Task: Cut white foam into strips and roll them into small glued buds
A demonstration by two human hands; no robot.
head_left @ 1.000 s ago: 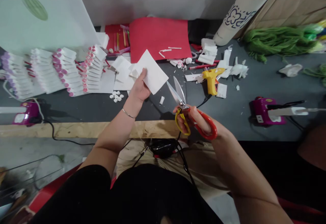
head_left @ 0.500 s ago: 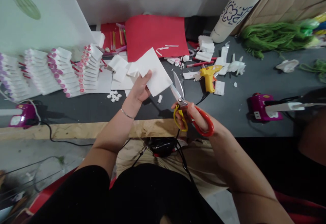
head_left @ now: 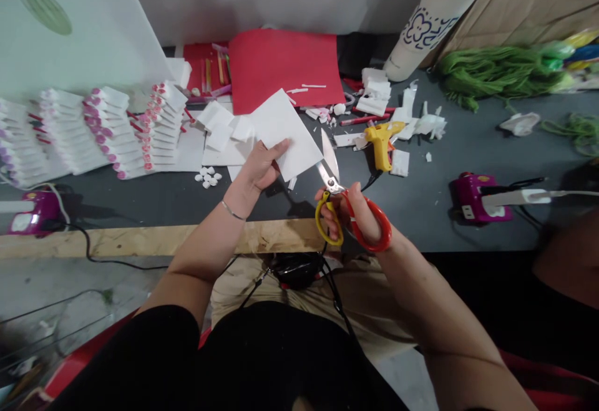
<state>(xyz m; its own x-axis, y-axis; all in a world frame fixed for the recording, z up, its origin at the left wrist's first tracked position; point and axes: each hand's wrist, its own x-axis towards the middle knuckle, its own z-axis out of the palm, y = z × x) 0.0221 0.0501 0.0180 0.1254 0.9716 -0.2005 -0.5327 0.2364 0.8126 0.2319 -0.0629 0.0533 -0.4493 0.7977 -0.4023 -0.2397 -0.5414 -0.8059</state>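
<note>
My left hand (head_left: 262, 164) pinches a white sheet of paper (head_left: 294, 130), thumb on top and fingers beneath, holding it above the dark table. In my right hand (head_left: 349, 214) is a pair of scissors (head_left: 331, 177) with one red and one yellow handle. The blades are spread and point away from me, with one blade at the paper's right corner, partly beneath it. Small white paper squares (head_left: 216, 125) lie left of the sheet, and a little pile of white pieces (head_left: 208, 178) sits in front of them.
Rows of white folded pieces with pink and purple ends (head_left: 112, 130) fill the left. Red paper (head_left: 285, 62) lies behind. A yellow glue gun (head_left: 382, 143), white scraps, a bottle (head_left: 425, 30), green yarn (head_left: 496, 74) and a purple power block (head_left: 482, 196) are to the right.
The paper has turned slightly and shifted a little toward the right and down. My left thumb lies farther across it. The scissors stay spread at its corner, the blade now less covered.
</note>
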